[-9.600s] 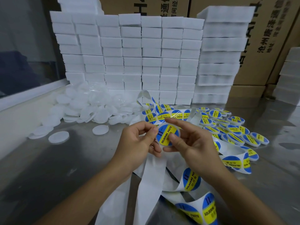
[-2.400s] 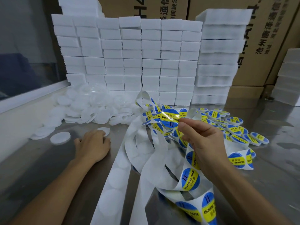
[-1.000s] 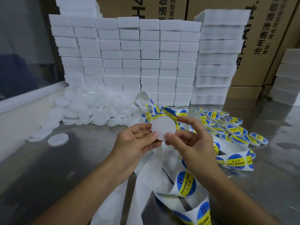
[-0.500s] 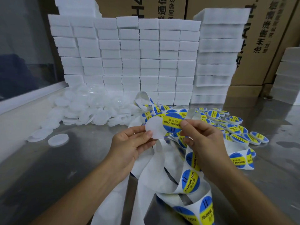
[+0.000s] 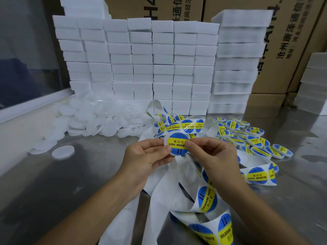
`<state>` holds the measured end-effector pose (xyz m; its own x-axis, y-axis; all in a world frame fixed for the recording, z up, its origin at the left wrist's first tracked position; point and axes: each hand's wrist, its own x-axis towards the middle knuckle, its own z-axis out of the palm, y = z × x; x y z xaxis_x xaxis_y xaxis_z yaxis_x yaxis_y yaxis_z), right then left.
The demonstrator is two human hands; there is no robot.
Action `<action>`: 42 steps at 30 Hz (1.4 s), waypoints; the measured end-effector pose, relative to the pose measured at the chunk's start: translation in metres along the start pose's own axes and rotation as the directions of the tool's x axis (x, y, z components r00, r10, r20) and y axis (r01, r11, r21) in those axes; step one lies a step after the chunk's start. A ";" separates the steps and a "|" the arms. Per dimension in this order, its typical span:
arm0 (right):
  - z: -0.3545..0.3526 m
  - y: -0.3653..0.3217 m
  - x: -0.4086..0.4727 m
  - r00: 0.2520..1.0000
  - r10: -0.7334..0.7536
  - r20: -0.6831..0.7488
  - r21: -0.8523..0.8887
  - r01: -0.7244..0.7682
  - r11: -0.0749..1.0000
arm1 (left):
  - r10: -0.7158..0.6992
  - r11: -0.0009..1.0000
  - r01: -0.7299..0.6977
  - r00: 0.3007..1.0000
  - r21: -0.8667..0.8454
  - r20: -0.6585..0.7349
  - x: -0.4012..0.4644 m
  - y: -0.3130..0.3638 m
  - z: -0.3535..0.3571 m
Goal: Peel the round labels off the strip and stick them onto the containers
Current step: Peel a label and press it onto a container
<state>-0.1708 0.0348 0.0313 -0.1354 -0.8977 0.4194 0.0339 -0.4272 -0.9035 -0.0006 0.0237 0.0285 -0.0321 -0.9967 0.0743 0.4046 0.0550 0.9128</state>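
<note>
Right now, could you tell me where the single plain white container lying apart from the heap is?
In the head view, the lone white container lies flat on the metal table, left of the left hand, just in front of the heap of unlabelled containers.

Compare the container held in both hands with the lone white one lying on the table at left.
The held container wears a blue-and-yellow label; the lone container is bare white. The held one is pinched upright between the left hand and right hand; the lone one lies flat, untouched. Both are round and shallow.
</note>
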 end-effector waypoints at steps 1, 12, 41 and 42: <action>0.000 0.000 0.000 1.000 0.001 0.000 0.001 -0.001 1.000 | 0.001 1.000 -0.001 1.000 0.002 0.000 0.000 0.000 0.000; -0.001 0.003 0.002 1.000 -0.024 -0.001 -0.059 0.024 0.998 | 0.024 0.999 -0.024 1.000 0.034 -0.003 -0.001 0.000 0.001; 0.002 0.013 -0.003 0.920 -0.389 -0.048 -0.405 0.338 0.849 | 0.100 0.994 -0.103 0.989 0.021 0.108 -0.007 0.001 0.007; 0.003 0.013 -0.004 0.929 -0.366 -0.056 -0.385 0.318 0.867 | 0.088 0.996 -0.089 0.990 0.006 0.112 -0.007 0.001 0.007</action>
<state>-0.1671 0.0320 0.0178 -0.1940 -0.6716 0.7151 -0.3947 -0.6139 -0.6836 -0.0064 0.0313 0.0312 -0.0982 -0.9751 0.1988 0.4005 0.1441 0.9049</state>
